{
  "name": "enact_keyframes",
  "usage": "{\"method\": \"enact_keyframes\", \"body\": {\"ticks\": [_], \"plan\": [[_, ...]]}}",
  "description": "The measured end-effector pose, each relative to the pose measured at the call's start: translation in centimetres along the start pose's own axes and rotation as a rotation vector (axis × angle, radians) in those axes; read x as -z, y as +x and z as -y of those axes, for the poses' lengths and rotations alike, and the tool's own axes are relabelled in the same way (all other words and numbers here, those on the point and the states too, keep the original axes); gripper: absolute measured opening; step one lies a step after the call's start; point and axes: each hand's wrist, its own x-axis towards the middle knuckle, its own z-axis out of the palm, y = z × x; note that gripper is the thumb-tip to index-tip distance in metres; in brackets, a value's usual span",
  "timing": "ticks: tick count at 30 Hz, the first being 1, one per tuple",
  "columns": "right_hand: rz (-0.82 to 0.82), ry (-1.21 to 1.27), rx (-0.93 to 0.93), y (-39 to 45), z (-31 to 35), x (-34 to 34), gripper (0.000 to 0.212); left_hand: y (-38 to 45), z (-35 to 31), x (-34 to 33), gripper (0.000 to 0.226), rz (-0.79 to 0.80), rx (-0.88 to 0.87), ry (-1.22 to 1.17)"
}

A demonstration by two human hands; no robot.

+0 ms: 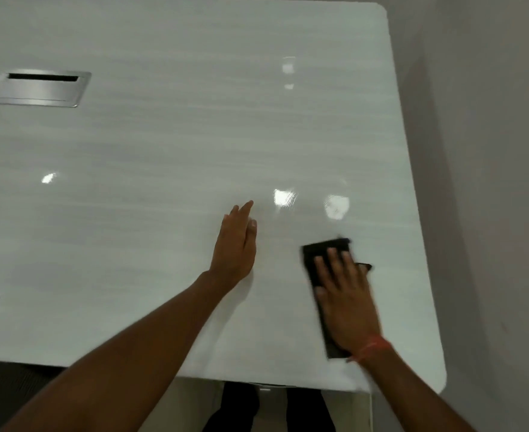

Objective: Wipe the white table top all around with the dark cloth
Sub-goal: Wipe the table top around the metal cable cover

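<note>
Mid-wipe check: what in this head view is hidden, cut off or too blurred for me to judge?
- Dark cloth: its middle lies under the right hand; both are motion-blurred, so folds are unclear.
- White table top: the left and far edges are cut off by the frame.
- Metal cable hatch: its slot interior is too dark.
- Left hand: contact with the table is unclear.
</note>
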Motion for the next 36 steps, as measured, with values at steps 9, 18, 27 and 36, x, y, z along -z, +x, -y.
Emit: {"method": "enact_keyframes", "body": {"ticks": [9, 18, 27, 36], "plan": [[-0.023, 0.028, -0.377, 19.3, -1.0, 2.0, 0.072, 1.1, 4.7, 5.2, 0.047, -0.08, -0.019, -0.087], [0.046, 0.057, 0.354, 2.0, 18.0, -2.9, 0.056, -1.1, 4.3, 8.0, 0.049, -0.134, 0.007, -0.196], [0.042, 0.032, -0.45, -3.9, -2.7, 1.8, 0.066, -6.4, 2.4, 3.9, 0.05, 0.064, -0.019, -0.229], [-0.039, 0.052, 0.205, 3.6, 17.3, -2.4, 0.057, -7.4, 3.4, 6.6, 0.047, -0.055, 0.039, -0.138]]}}
